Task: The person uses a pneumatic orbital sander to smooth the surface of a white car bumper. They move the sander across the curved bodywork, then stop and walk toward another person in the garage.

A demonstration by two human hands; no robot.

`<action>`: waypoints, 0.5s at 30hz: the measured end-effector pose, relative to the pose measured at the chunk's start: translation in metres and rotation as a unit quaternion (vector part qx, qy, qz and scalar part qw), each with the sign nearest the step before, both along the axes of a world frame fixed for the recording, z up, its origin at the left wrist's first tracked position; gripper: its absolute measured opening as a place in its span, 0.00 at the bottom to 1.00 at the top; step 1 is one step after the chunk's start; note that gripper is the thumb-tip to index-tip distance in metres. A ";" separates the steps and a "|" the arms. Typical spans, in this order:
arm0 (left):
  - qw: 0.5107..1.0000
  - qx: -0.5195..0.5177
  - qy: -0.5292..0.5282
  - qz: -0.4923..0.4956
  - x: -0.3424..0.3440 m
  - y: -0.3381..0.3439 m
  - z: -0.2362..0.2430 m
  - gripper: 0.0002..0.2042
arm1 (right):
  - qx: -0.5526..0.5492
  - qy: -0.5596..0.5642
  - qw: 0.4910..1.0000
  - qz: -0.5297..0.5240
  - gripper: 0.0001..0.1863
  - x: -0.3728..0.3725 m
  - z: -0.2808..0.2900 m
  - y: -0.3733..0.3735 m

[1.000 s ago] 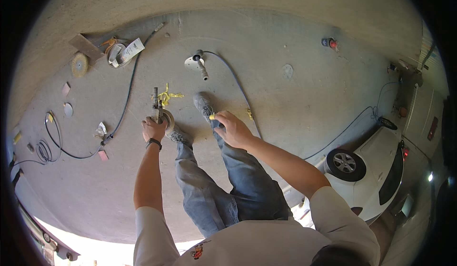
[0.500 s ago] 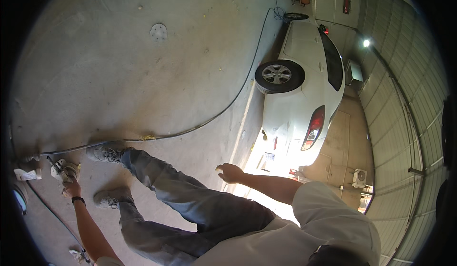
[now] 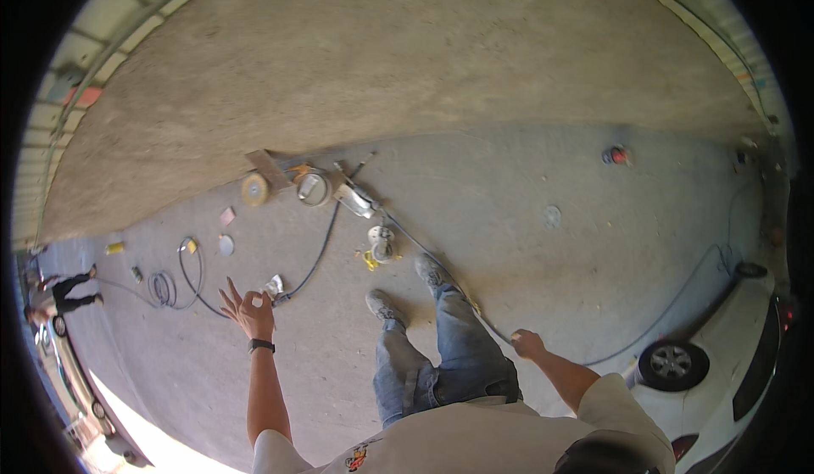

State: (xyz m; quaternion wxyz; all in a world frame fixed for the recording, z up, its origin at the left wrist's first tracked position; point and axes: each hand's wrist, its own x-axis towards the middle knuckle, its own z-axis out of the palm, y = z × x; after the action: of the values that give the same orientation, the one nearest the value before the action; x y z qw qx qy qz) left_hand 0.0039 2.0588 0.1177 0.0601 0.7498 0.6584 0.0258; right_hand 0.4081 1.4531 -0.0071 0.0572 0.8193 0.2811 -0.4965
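Observation:
My left hand (image 3: pixel 250 311) is raised over the concrete floor, thumb and index finger joined in a ring and the other fingers spread, with nothing in it. Below it in the picture is a dark wristband (image 3: pixel 261 346). Beyond its fingertips a crumpled silvery piece (image 3: pixel 273 286) lies by a dark hose (image 3: pixel 318 260). My right hand (image 3: pixel 530 344) is closed at my right side, overlapping another hose (image 3: pixel 492 325); its palm is hidden, and I cannot tell whether it touches the hose. Ahead of my shoes (image 3: pixel 386 306) a round-headed tool, like a disc sander (image 3: pixel 381 243), rests on the floor.
Past the sander are a metal tray (image 3: pixel 354 202), a round tin (image 3: pixel 314 189), a tan disc (image 3: pixel 254 190) and a brown board (image 3: pixel 269 170). A coiled hose (image 3: pixel 161 288) and another person (image 3: pixel 68 294) are at left. A white car (image 3: pixel 725 364) stands at right.
My left hand has let go of the sander, which now rests on the floor, and has risen into a ring gesture. My view has swung left, away from the car.

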 end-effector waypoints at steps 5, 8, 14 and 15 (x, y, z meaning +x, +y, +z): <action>0.817 0.569 -0.022 -0.095 -0.075 0.016 0.403 0.09 | 0.004 -0.047 0.989 0.141 0.21 0.120 0.000 0.099; 0.754 0.637 0.009 -0.157 -0.117 -0.038 0.530 0.09 | 0.023 -0.091 0.955 0.282 0.22 0.155 0.017 0.197; 0.752 0.634 -0.025 -0.178 -0.188 -0.138 0.547 0.10 | 0.104 -0.105 0.947 0.286 0.20 0.114 0.068 0.353; 0.762 0.626 -0.031 -0.163 -0.209 -0.154 0.536 0.10 | 0.133 -0.104 0.937 0.306 0.19 0.093 0.072 0.369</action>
State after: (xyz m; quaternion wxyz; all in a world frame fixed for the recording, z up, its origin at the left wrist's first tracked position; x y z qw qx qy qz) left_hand -0.2048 1.9045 0.6534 -0.3986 0.7158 0.3611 0.4453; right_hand 0.5012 1.8221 0.0651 0.1253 0.7408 0.5742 -0.3254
